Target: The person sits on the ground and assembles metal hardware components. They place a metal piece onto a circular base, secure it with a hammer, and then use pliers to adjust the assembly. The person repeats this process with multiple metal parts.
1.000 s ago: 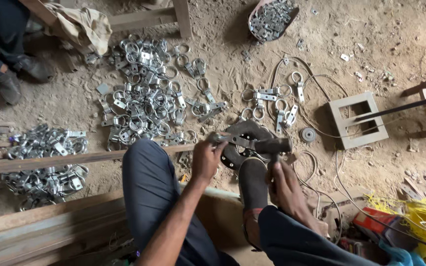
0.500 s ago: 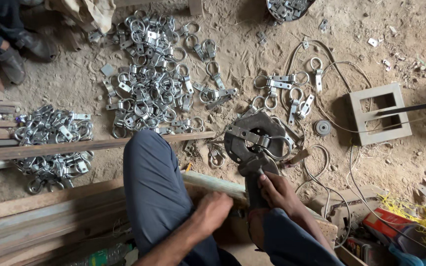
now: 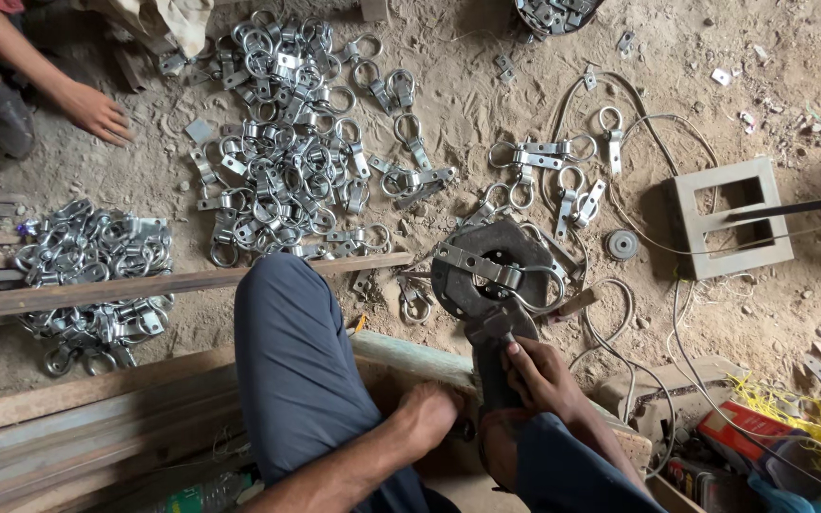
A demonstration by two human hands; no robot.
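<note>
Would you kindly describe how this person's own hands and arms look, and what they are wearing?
Both hands are bare, with no gloves, rings or watch visible. The left hand and right hand lead to forearms that are uncovered as far as they show; no sleeve reaches into view. Below them, the legs wear dark blue-grey trousers.

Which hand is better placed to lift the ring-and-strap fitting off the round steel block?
Right, probably. The right hand rests on the dark tool just below the round steel block, close to the silver ring-and-strap fitting. The left hand sits lower, by the knee, farther away.
</note>
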